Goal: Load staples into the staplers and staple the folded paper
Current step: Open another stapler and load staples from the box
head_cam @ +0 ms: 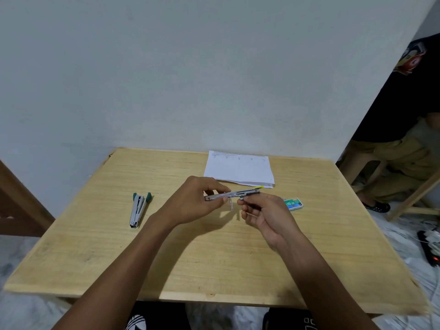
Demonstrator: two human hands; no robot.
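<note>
Above the middle of the wooden table (166, 258) I hold a small metal stapler with a yellow tip (240, 194), lying level. My left hand (197, 201) grips its left end. My right hand (264, 215) pinches it from below near the middle. A thin metal strip (231, 204) hangs down from the stapler between my hands. A second stapler with green ends (138, 209) lies on the table at the left, swung open. The folded white paper (238, 169) lies at the table's far edge. A green staple box (294, 203) sits just right of my right hand.
A plain wall stands right behind the table. At the right a person sits on a stool (404, 151), with a wooden frame (414, 196) beside them. A black power strip (431, 246) and white cables lie on the floor at the right.
</note>
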